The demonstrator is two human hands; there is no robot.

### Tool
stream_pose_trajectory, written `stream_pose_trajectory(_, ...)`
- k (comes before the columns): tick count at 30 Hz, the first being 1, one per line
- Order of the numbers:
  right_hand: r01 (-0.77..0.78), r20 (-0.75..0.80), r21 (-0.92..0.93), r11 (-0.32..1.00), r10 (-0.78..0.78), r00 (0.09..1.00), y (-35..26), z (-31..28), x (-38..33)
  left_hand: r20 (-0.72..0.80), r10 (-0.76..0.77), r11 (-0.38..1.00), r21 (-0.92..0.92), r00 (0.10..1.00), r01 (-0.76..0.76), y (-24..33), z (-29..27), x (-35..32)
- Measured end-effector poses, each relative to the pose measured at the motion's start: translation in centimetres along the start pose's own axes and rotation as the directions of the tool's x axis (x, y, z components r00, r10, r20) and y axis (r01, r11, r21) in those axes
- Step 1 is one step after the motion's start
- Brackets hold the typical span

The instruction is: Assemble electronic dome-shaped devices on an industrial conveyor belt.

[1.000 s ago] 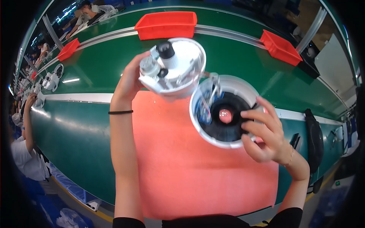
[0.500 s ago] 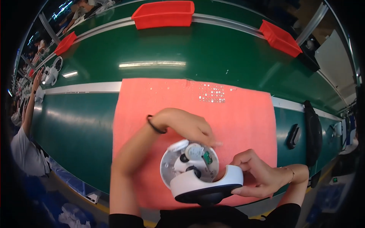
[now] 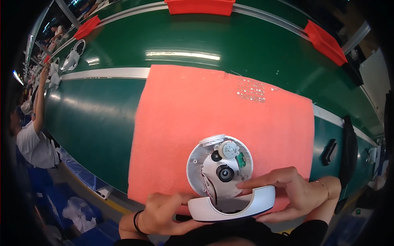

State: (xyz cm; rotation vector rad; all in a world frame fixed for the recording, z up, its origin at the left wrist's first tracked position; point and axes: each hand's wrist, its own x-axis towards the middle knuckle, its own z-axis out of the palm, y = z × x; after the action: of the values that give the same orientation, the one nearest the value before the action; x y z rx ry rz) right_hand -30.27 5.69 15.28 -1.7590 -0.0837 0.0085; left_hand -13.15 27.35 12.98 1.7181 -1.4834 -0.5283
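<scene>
A white curved cover (image 3: 232, 208) with a U-shaped cutout in its rim is held close to my body. My left hand (image 3: 162, 211) grips its left end, thumb below and fingers above. My right hand (image 3: 291, 192) is closed on the right end, with a fingertip reaching to the housing behind. That round white housing (image 3: 192, 172) lies with its inside facing up on the pink foam mat (image 3: 172, 119). Inside it are a silver motor (image 3: 229, 150), a black lens-like round part (image 3: 225, 173), a small green circuit board (image 3: 241, 160) and dark wires.
Small screws (image 3: 251, 90) stand in rows at the mat's far edge. Red bins (image 3: 201, 7) line the far rail. A black pouch (image 3: 348, 149) and a small black object (image 3: 329, 152) lie to the right. A co-worker (image 3: 37, 143) sits at the left.
My left hand has come back from beyond the housing to the cover's left end. The cover has tilted in my right hand. The whole view has shifted.
</scene>
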Motion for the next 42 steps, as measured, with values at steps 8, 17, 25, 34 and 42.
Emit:
stream_pose_trajectory(8,-0.154,0.061,-0.251,0.956,0.175,0.983,-0.1,-1.3,0.7,-0.078,-0.073,0.997,-0.008,0.994,0.072,0.2,0.5,0.3)
stream_pose_trajectory(17,-0.387,-0.117,0.018,0.922,0.386,0.915,1.6,-3.1,4.2,-0.005,-0.220,0.967,0.129,0.975,0.219,-2.2,-1.5,3.7)
stream_pose_trajectory(25,-0.320,-0.119,-0.415,0.852,0.298,0.947,2.1,-2.8,4.6,0.090,-0.215,0.951,0.246,0.973,0.187,-2.3,-2.1,4.1)
stream_pose_trajectory(34,-0.229,-0.052,-0.735,0.638,0.283,0.958,2.1,-3.0,4.3,0.125,-0.220,0.939,0.296,0.967,0.175,-2.1,-2.1,4.7)
stream_pose_trajectory(42,0.223,-0.035,-0.810,0.542,-0.425,0.904,1.6,-0.5,5.4,0.169,-0.249,0.941,0.274,0.954,0.197,-1.9,-2.5,4.9)
